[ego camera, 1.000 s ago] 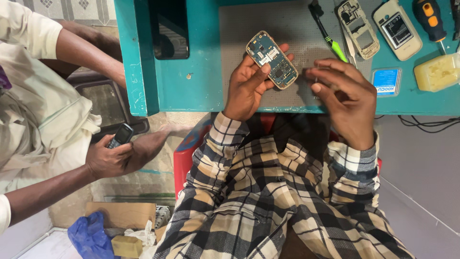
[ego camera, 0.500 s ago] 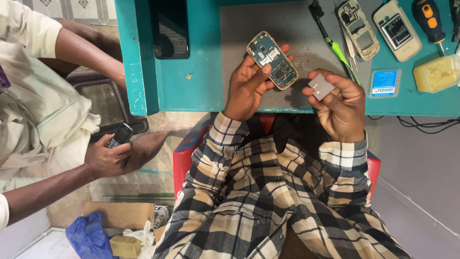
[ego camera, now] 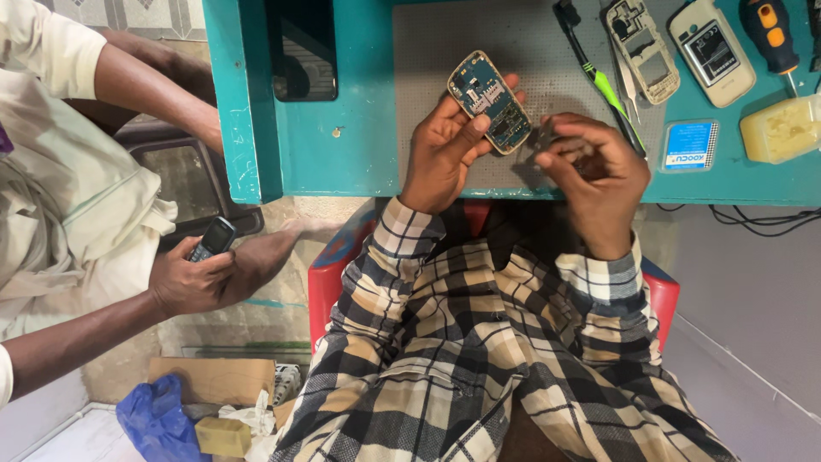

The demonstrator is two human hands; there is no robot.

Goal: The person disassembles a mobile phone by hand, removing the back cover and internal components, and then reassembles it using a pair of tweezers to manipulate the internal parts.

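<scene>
Head view: left hand [ego camera: 445, 150] grips the circuit board [ego camera: 490, 101] face-up for inspection; right hand [ego camera: 590, 167] curls closed (contents hidden).

Phone repair workshop: teal bench [ego camera: 359, 128], screwdriver [ego camera: 768, 32], dismantled phones [ego camera: 643, 50].

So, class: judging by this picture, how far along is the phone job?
Done: the phone is apart; its frame and back lie on the bench. In hand: the left hand holds the bare board; the right hand pinches something small. Left: the parts are not yet back together.
</scene>
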